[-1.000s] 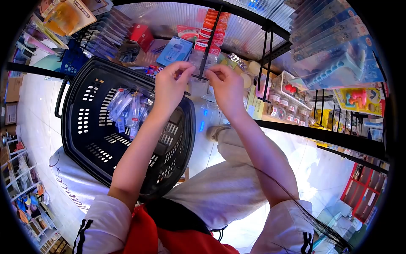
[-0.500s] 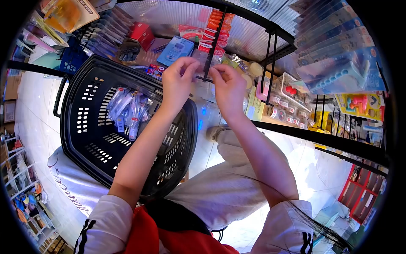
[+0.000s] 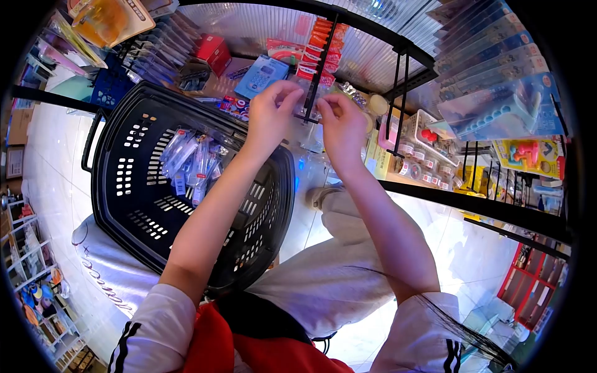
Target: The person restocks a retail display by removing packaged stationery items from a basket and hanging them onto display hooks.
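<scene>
My left hand and my right hand are raised on either side of the front end of a black display hook. Thumb and fingers are pinched together on each hand. Something clear, like a thin plastic package, shows faintly between them, too indistinct to name. Red and orange packets hang farther back along the hook. Below and left of my hands, a black basket holds several small clear packages.
Behind my hands a shelf bears a blue box and a red box. Blue blister packs hang at the right. Small jars and a white tray stand on the right shelf. A black shelf rail runs below.
Both hands have shifted slightly right in view, along with the hook, and remain pinched at its front end. The basket and its packages look much the same.
</scene>
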Available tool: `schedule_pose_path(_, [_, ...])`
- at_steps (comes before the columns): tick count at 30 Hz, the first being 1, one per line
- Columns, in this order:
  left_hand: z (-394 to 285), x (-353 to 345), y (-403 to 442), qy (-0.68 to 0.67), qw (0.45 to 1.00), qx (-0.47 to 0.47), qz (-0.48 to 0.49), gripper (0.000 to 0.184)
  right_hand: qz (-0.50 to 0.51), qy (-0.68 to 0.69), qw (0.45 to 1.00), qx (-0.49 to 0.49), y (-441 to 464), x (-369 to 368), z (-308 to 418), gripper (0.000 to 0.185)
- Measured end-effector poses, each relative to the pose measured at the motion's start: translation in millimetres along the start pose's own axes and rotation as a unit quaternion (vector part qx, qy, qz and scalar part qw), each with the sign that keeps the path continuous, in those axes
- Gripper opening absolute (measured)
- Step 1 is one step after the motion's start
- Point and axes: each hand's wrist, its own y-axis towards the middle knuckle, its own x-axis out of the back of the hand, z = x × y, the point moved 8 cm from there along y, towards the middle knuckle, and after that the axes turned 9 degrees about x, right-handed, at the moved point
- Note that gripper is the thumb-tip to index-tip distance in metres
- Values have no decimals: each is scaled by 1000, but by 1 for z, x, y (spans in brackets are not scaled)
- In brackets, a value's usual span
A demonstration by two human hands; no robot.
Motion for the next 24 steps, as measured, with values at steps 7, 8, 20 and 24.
schedule_pose_path(7, [2,-8,13,-19,1000,3,-1,8,-32,-84,994,63,17,1,5,12])
schedule_pose_path(8, [1,-7,14,-12,1000,-4,4,9,-44,-69,995,64,16,2,6,12])
schedule_pose_path(20, [-2,18,-43,-119,989,84,5,15,79,-52,995,-9,28,-16,33,24])
schedule_pose_path(24, [-9,4,-55,-119,987,106,36,16,78,-92,993,-1,48,-36,6,23])
